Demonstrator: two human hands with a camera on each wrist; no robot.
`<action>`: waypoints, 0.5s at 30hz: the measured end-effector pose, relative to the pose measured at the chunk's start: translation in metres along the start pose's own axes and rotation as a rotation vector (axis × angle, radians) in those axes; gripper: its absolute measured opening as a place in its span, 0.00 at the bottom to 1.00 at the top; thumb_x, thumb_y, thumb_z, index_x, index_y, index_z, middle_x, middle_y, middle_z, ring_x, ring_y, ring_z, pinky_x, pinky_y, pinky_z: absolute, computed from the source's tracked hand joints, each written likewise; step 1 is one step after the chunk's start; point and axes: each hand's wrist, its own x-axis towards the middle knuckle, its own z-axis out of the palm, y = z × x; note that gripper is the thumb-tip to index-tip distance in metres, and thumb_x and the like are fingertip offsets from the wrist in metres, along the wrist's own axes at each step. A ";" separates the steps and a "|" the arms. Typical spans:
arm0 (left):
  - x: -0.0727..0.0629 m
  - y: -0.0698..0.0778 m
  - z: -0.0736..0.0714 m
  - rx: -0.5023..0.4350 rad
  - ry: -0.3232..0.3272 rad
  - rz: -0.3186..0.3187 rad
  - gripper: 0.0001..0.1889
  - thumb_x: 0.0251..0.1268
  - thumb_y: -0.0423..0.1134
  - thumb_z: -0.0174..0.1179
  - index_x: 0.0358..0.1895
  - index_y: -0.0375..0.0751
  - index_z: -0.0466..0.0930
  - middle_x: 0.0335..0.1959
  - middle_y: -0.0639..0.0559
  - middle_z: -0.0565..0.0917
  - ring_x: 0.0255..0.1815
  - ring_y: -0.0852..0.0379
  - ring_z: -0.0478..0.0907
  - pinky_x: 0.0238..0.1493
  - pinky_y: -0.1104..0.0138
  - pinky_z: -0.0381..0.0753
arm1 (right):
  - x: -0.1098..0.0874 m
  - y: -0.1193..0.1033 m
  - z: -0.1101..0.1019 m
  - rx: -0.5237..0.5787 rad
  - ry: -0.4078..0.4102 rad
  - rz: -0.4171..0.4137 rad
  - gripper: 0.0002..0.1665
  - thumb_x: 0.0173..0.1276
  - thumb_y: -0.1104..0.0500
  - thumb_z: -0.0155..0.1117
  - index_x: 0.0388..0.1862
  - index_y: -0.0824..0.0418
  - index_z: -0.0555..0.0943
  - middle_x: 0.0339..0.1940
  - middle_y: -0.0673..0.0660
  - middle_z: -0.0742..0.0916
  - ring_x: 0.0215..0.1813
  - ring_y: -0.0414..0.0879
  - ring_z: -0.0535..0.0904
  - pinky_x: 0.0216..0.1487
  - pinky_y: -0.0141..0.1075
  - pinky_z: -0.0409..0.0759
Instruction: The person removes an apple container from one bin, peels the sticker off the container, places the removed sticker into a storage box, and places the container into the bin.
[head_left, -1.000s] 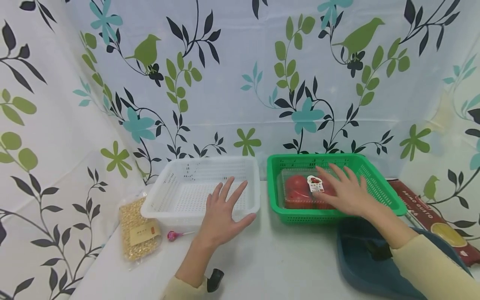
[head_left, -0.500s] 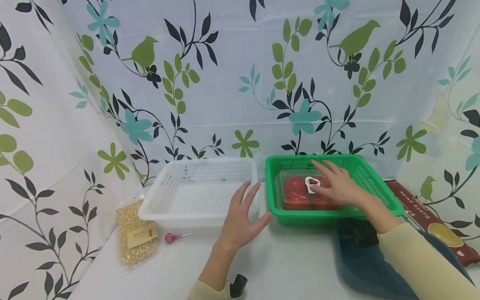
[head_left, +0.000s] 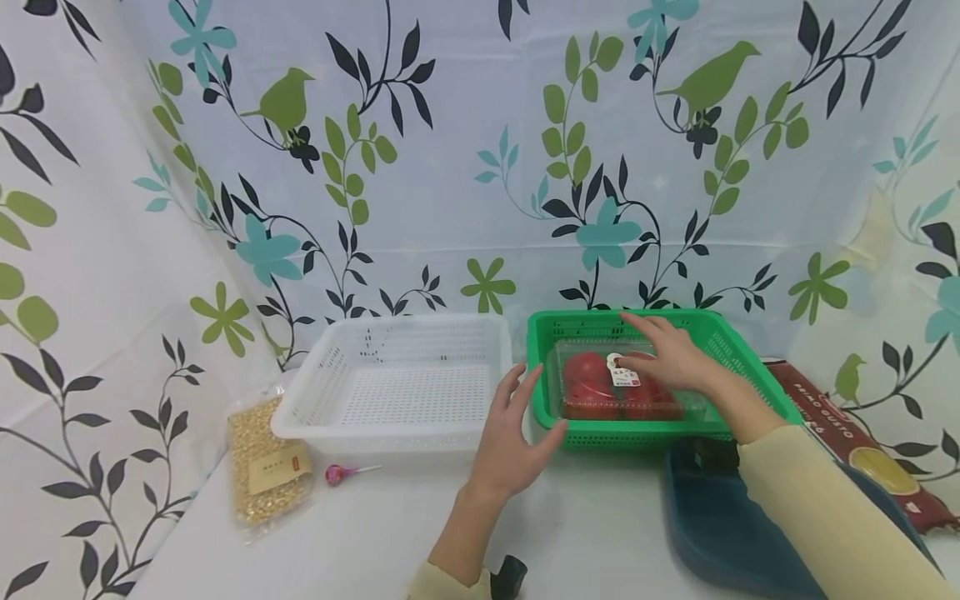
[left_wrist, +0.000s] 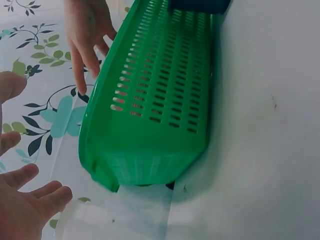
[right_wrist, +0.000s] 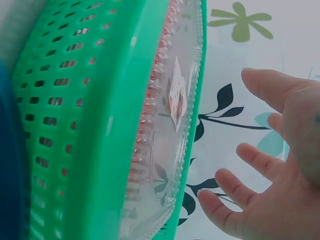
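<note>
A green slotted basket (head_left: 720,433) stands right of centre and holds a clear plastic box (head_left: 622,383) of red, tomato-like fruit with a white label. My right hand (head_left: 670,357), fingers spread, hovers over that box; a gap shows between hand and box in the right wrist view, where the box lid (right_wrist: 165,150) shows just past the basket's rim. My left hand (head_left: 513,446) is held in the air between the white basket (head_left: 390,437) and the green one, thumb apart from the fingers. Neither hand holds anything. In the left wrist view, the green basket's slotted wall (left_wrist: 155,100) fills the middle.
At the left lie a bag of yellow grains (head_left: 266,467) and a lollipop (head_left: 335,474). A dark blue bin (head_left: 720,533) sits under the right forearm. Behind it leans a dark red packet (head_left: 847,433). A patterned curtain (head_left: 450,167) hangs behind the baskets.
My left hand has moved right, from in front of the white basket toward the green one. My right hand has shifted slightly left above the fruit box. The view has turned slightly.
</note>
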 end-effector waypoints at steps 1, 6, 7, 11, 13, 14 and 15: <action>0.000 0.001 0.003 -0.009 0.001 -0.007 0.36 0.66 0.48 0.64 0.76 0.51 0.64 0.76 0.47 0.61 0.73 0.45 0.65 0.62 0.47 0.77 | 0.001 0.001 -0.001 0.007 -0.005 0.006 0.45 0.74 0.50 0.64 0.80 0.64 0.55 0.74 0.77 0.60 0.72 0.78 0.56 0.66 0.74 0.56; -0.004 0.002 0.016 -0.034 0.012 -0.025 0.33 0.68 0.47 0.63 0.75 0.47 0.67 0.75 0.47 0.62 0.72 0.44 0.66 0.63 0.48 0.76 | 0.006 0.003 -0.002 0.058 -0.024 0.019 0.44 0.74 0.53 0.65 0.80 0.65 0.56 0.71 0.76 0.67 0.68 0.73 0.66 0.62 0.69 0.68; -0.004 0.002 0.018 -0.041 0.023 -0.026 0.32 0.68 0.46 0.63 0.74 0.46 0.67 0.75 0.46 0.63 0.71 0.43 0.67 0.63 0.48 0.76 | 0.007 0.003 -0.001 0.069 -0.029 0.018 0.43 0.74 0.54 0.65 0.80 0.65 0.57 0.69 0.75 0.69 0.67 0.72 0.68 0.61 0.67 0.70; -0.006 -0.001 0.028 -0.055 0.097 -0.028 0.30 0.67 0.44 0.63 0.72 0.43 0.71 0.73 0.42 0.65 0.69 0.41 0.70 0.63 0.47 0.75 | 0.013 0.005 0.001 0.101 -0.051 0.033 0.40 0.74 0.57 0.64 0.78 0.67 0.58 0.65 0.74 0.74 0.63 0.71 0.73 0.56 0.62 0.76; -0.006 -0.003 0.032 -0.067 0.130 -0.032 0.29 0.67 0.43 0.63 0.70 0.40 0.72 0.72 0.38 0.66 0.68 0.39 0.70 0.63 0.45 0.75 | 0.015 0.005 0.002 0.109 -0.059 0.053 0.39 0.74 0.58 0.63 0.78 0.66 0.60 0.64 0.74 0.74 0.62 0.71 0.74 0.55 0.60 0.78; -0.007 -0.004 0.034 -0.066 0.141 -0.034 0.29 0.67 0.43 0.63 0.69 0.39 0.72 0.72 0.37 0.66 0.68 0.38 0.70 0.63 0.45 0.75 | 0.017 0.005 0.002 0.110 -0.060 0.062 0.38 0.74 0.59 0.63 0.77 0.66 0.60 0.64 0.73 0.75 0.61 0.71 0.75 0.54 0.59 0.79; -0.007 -0.005 0.036 -0.069 0.147 -0.038 0.29 0.66 0.43 0.64 0.69 0.37 0.73 0.72 0.36 0.66 0.68 0.38 0.70 0.63 0.45 0.74 | 0.018 0.005 0.003 0.116 -0.063 0.072 0.37 0.74 0.59 0.63 0.77 0.66 0.61 0.63 0.73 0.76 0.61 0.70 0.75 0.54 0.58 0.79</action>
